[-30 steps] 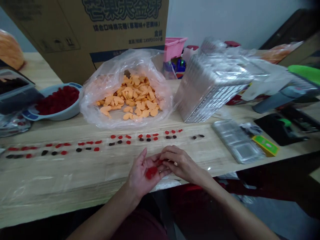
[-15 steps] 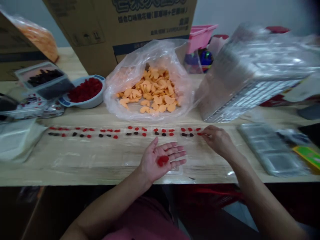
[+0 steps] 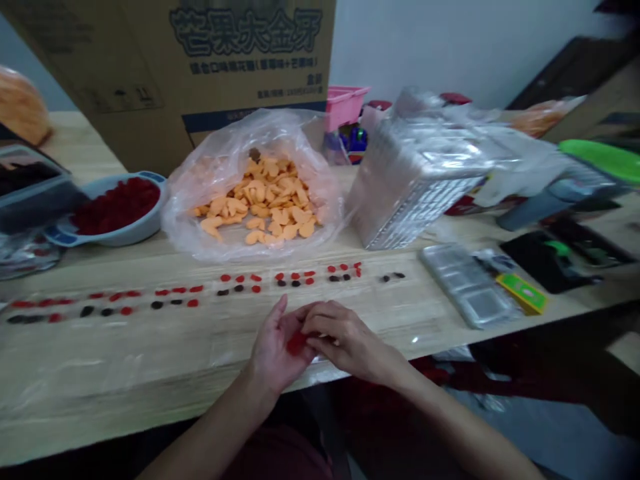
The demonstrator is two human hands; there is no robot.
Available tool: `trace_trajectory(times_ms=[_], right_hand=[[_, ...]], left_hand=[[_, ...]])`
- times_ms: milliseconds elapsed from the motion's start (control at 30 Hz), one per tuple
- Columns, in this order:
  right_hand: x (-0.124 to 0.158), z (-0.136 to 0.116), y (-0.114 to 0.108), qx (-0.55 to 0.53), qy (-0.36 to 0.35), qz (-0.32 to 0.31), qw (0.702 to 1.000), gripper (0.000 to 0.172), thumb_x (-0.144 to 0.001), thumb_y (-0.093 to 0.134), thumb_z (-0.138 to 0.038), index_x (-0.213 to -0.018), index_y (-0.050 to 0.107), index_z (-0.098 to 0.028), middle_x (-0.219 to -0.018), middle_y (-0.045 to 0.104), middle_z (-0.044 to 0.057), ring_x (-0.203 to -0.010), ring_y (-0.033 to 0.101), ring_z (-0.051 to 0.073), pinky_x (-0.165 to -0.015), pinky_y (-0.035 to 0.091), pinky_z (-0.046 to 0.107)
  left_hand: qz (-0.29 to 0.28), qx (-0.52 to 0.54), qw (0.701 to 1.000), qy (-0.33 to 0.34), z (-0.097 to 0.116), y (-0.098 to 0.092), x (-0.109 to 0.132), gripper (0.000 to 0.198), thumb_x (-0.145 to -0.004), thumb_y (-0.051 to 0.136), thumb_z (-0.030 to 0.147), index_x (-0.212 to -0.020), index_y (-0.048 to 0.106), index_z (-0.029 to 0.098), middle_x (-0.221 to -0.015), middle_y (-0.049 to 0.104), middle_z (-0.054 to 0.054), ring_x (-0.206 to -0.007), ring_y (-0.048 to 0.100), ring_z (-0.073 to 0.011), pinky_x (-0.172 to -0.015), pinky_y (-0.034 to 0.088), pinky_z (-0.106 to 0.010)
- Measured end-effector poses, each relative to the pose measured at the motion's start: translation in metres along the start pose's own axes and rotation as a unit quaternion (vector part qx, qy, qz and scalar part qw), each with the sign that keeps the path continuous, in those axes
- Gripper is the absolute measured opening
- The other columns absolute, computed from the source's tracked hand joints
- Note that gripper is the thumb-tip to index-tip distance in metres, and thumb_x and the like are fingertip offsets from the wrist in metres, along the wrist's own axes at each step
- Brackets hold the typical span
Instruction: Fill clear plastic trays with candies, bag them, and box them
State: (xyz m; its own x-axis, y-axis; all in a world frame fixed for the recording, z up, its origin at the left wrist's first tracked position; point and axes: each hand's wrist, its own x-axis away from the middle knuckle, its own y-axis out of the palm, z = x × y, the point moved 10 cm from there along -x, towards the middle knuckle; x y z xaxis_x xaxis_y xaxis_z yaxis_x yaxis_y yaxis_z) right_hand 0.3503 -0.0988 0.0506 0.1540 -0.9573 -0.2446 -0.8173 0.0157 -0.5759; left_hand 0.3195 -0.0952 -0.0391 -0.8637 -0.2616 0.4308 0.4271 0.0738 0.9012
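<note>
My left hand [image 3: 273, 350] lies palm up at the table's front edge, cupping a few red candies [image 3: 296, 343]. My right hand [image 3: 345, 337] reaches over that palm, its fingertips pinched on the red candies there. Beyond the hands, rows of small red and dark candies [image 3: 240, 283] run along clear plastic trays [image 3: 150, 333] laid flat on the wooden table [image 3: 150, 380]. The last tray spot on the right holds only two dark candies [image 3: 393, 276].
An open plastic bag of orange candies [image 3: 260, 200] sits behind the rows. A bowl of red candies [image 3: 113, 208] and a tub of dark ones [image 3: 25, 187] are at left. A wrapped stack of clear trays [image 3: 420, 180], a loose tray [image 3: 467, 290] and a cardboard box [image 3: 200, 60] stand behind.
My right hand has come back from the right end of the candy row to my left palm. The left fingers have curled in around the red candies.
</note>
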Motion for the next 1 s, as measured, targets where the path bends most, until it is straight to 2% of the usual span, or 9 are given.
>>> trace_trajectory(times_ms=[67,200,367,467,633,700,800,900,1000], right_hand=[[0.008,0.018,-0.019,-0.041,0.048,0.030,0.998,0.009,-0.088,0.056,-0.018,-0.089,0.065,-0.020,-0.090,0.064,0.005,-0.084,0.060,0.018,-0.075,0.049,0.030],[0.038,0.065,-0.084,-0.032,0.120,0.150,0.981,0.009,-0.084,0.063,-0.026,-0.081,0.065,-0.019,-0.078,0.064,0.002,-0.074,0.060,0.015,-0.070,0.048,0.028],[0.078,0.135,-0.157,0.090,0.207,0.242,0.944,0.017,-0.079,0.062,-0.034,-0.079,0.066,-0.018,-0.074,0.067,0.004,-0.070,0.062,0.017,-0.066,0.049,0.030],[0.084,0.162,-0.181,0.169,0.228,0.269,0.920,0.012,-0.075,0.059,-0.028,-0.075,0.066,-0.017,-0.070,0.067,0.003,-0.067,0.062,0.018,-0.064,0.048,0.030],[0.072,0.178,-0.173,0.219,0.220,0.240,0.920,0.011,-0.072,0.056,-0.015,-0.068,0.066,-0.017,-0.062,0.063,0.002,-0.059,0.057,0.016,-0.060,0.043,0.027],[0.068,0.173,-0.166,0.240,0.213,0.235,0.918,0.013,-0.072,0.055,-0.012,-0.067,0.066,-0.017,-0.065,0.064,0.004,-0.060,0.057,0.016,-0.061,0.042,0.027],[0.059,0.156,-0.152,0.253,0.183,0.220,0.924,0.016,-0.074,0.053,-0.009,-0.072,0.067,-0.017,-0.082,0.066,0.007,-0.071,0.059,0.018,-0.068,0.044,0.029],[0.038,0.138,-0.124,0.272,0.125,0.123,0.946,0.024,-0.076,0.049,-0.004,-0.083,0.069,-0.017,-0.091,0.066,0.007,-0.084,0.060,0.020,-0.078,0.044,0.030],[0.022,0.140,-0.102,0.307,0.119,0.029,0.944,0.026,-0.076,0.048,-0.001,-0.082,0.069,-0.016,-0.086,0.065,0.007,-0.080,0.059,0.019,-0.076,0.043,0.029]], left_hand=[[-0.001,-0.012,1.000,-0.004,-0.001,-0.001,0.000,0.059,-0.096,0.025,0.045,-0.098,0.066,0.002,-0.091,0.069,-0.018,-0.088,0.065,-0.0247,-0.081,0.049,-0.037],[0.016,-0.027,0.999,-0.017,-0.005,-0.006,-0.002,0.058,-0.095,0.030,0.045,-0.103,0.065,-0.001,-0.114,0.063,-0.025,-0.116,0.055,-0.0342,-0.101,0.040,-0.045],[0.036,-0.037,0.998,-0.019,-0.009,-0.013,-0.004,0.054,-0.095,0.033,0.040,-0.101,0.065,-0.003,-0.116,0.061,-0.027,-0.121,0.051,-0.0376,-0.105,0.037,-0.046],[0.044,-0.034,0.998,-0.019,-0.010,-0.014,-0.004,0.052,-0.094,0.035,0.039,-0.101,0.064,-0.003,-0.117,0.060,-0.029,-0.121,0.051,-0.0385,-0.105,0.037,-0.047],[0.048,-0.036,0.998,-0.008,-0.008,-0.014,-0.001,0.049,-0.094,0.037,0.037,-0.101,0.064,-0.004,-0.116,0.060,-0.029,-0.120,0.051,-0.0384,-0.105,0.037,-0.047],[0.055,-0.031,0.998,-0.007,-0.007,-0.015,0.000,0.049,-0.094,0.037,0.037,-0.101,0.063,-0.004,-0.115,0.061,-0.030,-0.119,0.052,-0.0384,-0.105,0.038,-0.047],[0.070,-0.022,0.997,-0.004,-0.006,-0.018,0.001,0.051,-0.094,0.036,0.038,-0.099,0.064,-0.004,-0.113,0.061,-0.030,-0.117,0.054,-0.0392,-0.103,0.039,-0.048],[0.068,-0.021,0.997,-0.008,-0.006,-0.017,0.001,0.053,-0.094,0.034,0.039,-0.098,0.064,-0.004,-0.113,0.062,-0.030,-0.117,0.054,-0.0390,-0.103,0.039,-0.047],[0.059,-0.023,0.998,-0.013,-0.007,-0.015,0.001,0.055,-0.095,0.032,0.040,-0.098,0.065,-0.004,-0.111,0.063,-0.029,-0.115,0.055,-0.0379,-0.103,0.039,-0.047]])
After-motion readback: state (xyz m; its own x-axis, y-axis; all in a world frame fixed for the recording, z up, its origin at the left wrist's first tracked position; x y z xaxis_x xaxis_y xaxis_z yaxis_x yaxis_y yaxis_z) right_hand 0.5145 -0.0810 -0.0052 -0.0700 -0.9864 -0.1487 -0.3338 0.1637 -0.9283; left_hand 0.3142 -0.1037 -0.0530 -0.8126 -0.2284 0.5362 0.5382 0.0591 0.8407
